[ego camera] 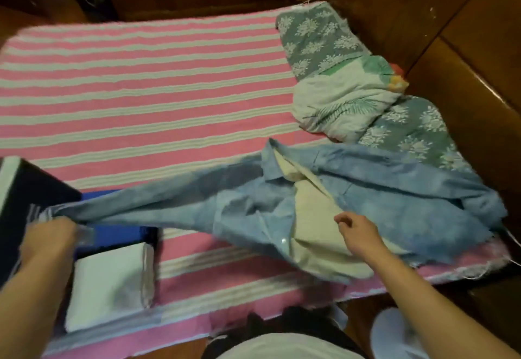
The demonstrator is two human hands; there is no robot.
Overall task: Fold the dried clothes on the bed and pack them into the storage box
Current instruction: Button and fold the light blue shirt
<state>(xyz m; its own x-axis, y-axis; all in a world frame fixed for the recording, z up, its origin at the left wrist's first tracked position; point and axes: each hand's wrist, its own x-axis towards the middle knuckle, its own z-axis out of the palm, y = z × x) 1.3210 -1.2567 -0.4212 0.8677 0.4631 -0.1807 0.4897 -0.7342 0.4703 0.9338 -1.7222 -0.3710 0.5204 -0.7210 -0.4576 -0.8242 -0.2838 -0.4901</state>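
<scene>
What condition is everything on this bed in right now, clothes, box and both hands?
Light blue denim shirt with cream lining: unfolded, spread open on the bed, one sleeve stretched out leftward.
Left hand: grips the sleeve's cuff end.
Right hand: over the shirt's cream lining, fingers loosely curled, contact unclear.
Dark storage box: open, lid raised.
White folded cloth: folded flat, lying in the box.
Pale leaf-print quilt: bundled up.

Denim shirt spread on striped bed; left hand grips sleeve end, right hand w/ curled fingers over cream lining.
</scene>
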